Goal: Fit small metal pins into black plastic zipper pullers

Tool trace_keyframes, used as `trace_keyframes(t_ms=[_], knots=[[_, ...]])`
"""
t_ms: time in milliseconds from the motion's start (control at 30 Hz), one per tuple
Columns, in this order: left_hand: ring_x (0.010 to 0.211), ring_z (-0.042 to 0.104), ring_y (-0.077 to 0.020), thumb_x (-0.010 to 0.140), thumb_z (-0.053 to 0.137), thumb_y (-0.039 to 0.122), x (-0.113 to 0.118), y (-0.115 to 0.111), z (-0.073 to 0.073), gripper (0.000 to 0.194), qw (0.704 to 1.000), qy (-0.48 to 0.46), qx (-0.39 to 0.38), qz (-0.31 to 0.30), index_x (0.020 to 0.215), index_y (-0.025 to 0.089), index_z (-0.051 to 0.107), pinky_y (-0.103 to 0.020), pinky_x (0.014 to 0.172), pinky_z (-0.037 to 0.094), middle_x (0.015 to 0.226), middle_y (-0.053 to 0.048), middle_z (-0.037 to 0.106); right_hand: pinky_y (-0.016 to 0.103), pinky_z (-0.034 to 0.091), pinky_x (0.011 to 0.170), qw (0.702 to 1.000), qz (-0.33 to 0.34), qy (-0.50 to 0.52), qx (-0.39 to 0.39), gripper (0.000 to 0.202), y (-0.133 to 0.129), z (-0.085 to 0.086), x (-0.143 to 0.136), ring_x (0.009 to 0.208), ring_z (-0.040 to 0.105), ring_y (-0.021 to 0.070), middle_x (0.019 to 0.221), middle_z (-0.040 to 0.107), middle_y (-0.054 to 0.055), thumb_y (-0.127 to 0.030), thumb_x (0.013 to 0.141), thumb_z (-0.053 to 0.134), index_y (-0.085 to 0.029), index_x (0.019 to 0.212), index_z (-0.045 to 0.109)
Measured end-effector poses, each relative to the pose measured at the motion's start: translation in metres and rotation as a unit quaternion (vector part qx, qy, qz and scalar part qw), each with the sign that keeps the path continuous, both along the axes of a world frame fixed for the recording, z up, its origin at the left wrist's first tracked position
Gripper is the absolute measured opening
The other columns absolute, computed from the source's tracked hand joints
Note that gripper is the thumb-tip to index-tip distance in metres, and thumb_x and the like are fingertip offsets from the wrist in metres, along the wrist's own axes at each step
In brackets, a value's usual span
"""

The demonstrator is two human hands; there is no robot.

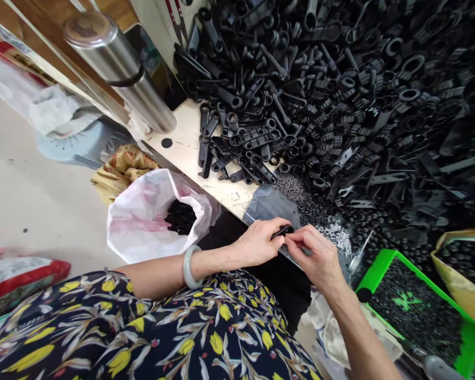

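At the table's near edge my left hand [258,244] is closed around a small black plastic part [283,230] with a rounded end. My right hand [315,258] meets it from the right, thumb and fingertips pinched together against the part's end. Whatever sits in that pinch is too small or hidden to make out. Just beyond both hands lies a piece of blue-grey denim cloth [271,205]. Small grey pieces [292,187], tiny black pieces [316,211] and a heap of silver pins [336,238] are close by.
A large pile of black plastic parts [332,105] covers the table's far side. A steel flask [142,89] stands at left beside a dark-screened phone [154,63]. Below left hangs a white bag [138,221] holding black parts. A green tray [386,258] and yellow bag [455,269] sit right.
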State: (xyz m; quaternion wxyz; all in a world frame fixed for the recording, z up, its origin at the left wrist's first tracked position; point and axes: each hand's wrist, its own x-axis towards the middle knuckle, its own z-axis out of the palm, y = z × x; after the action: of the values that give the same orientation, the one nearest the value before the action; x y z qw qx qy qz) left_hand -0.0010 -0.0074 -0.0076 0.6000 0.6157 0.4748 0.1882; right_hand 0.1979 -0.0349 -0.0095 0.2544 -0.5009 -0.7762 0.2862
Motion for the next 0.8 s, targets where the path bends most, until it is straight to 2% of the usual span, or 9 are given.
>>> trace_keyframes(t_ms=[200,367,433,567,633,700,733,800], knots=[[0.09,0.072,-0.0247,0.089,0.054,0.018,0.001,-0.001,0.0,0.048,0.999,0.015,0.028,0.002,0.135,0.017,0.066,-0.036,0.085,0.054,0.096,-0.008,0.078,0.025,0.054,0.063,0.998,0.04,-0.045,-0.005,0.013,0.007,0.011,0.0,0.07,0.063,0.0131,0.085,0.065,0.003,-0.022,0.1,0.057,-0.021,0.091,0.066],[0.091,0.071,-0.0231,0.087,0.056,0.018,0.001,-0.002,-0.004,0.047,0.999,0.009,0.039,0.01,0.132,0.018,0.069,-0.035,0.087,0.055,0.104,-0.008,0.078,0.024,0.053,0.061,0.995,0.059,-0.075,0.025,0.01,0.011,0.01,0.001,0.069,0.066,0.0136,0.081,0.066,0.002,-0.024,0.101,0.058,-0.021,0.094,0.066],[0.082,0.07,-0.0202,0.086,0.057,0.019,0.0,-0.002,-0.005,0.047,1.0,-0.013,0.012,0.018,0.131,0.019,0.069,-0.032,0.08,0.055,0.1,-0.007,0.078,0.024,0.052,0.061,0.995,0.07,-0.069,0.023,0.013,0.013,0.009,0.0,0.069,0.066,0.0135,0.081,0.068,0.002,-0.023,0.101,0.057,-0.021,0.093,0.067],[0.054,0.06,-0.0105,0.087,0.059,0.023,-0.004,0.002,-0.009,0.049,0.99,-0.087,-0.107,0.031,0.135,0.013,0.064,-0.025,0.057,0.05,0.097,-0.009,0.077,0.025,0.052,0.066,0.998,0.061,-0.013,-0.01,0.013,0.011,0.011,0.001,0.072,0.067,0.0136,0.086,0.071,0.003,-0.024,0.102,0.059,-0.022,0.102,0.071],[0.051,0.056,-0.0079,0.087,0.061,0.026,-0.006,0.005,-0.011,0.051,0.979,-0.129,-0.152,0.036,0.136,0.01,0.061,-0.023,0.053,0.046,0.098,-0.011,0.077,0.026,0.054,0.067,1.0,-0.008,0.014,-0.012,0.013,0.007,0.014,0.008,0.074,0.067,0.0145,0.09,0.073,0.003,-0.027,0.101,0.061,-0.023,0.106,0.073],[0.052,0.055,-0.007,0.087,0.063,0.028,-0.007,0.006,-0.014,0.054,0.972,-0.152,-0.178,0.038,0.137,0.009,0.058,-0.021,0.051,0.043,0.1,-0.013,0.077,0.027,0.055,0.068,0.991,-0.133,0.016,0.012,0.016,0.001,0.019,0.022,0.076,0.067,0.0156,0.094,0.075,0.004,-0.031,0.099,0.064,-0.023,0.107,0.075],[0.052,0.055,-0.0067,0.087,0.064,0.03,-0.008,0.006,-0.014,0.055,0.969,-0.156,-0.187,0.037,0.137,0.008,0.057,-0.021,0.051,0.042,0.101,-0.014,0.077,0.028,0.054,0.069,0.978,-0.207,0.004,0.035,0.017,-0.003,0.021,0.031,0.074,0.067,0.0159,0.094,0.075,0.005,-0.033,0.098,0.065,-0.022,0.106,0.076],[0.052,0.054,-0.0066,0.087,0.067,0.033,-0.008,0.004,-0.014,0.058,0.966,-0.161,-0.199,0.037,0.138,0.008,0.056,-0.02,0.049,0.039,0.102,-0.015,0.077,0.029,0.053,0.067,0.933,-0.348,-0.042,0.088,0.023,-0.012,0.026,0.053,0.067,0.063,0.0155,0.09,0.076,0.005,-0.038,0.097,0.065,-0.02,0.106,0.077]])
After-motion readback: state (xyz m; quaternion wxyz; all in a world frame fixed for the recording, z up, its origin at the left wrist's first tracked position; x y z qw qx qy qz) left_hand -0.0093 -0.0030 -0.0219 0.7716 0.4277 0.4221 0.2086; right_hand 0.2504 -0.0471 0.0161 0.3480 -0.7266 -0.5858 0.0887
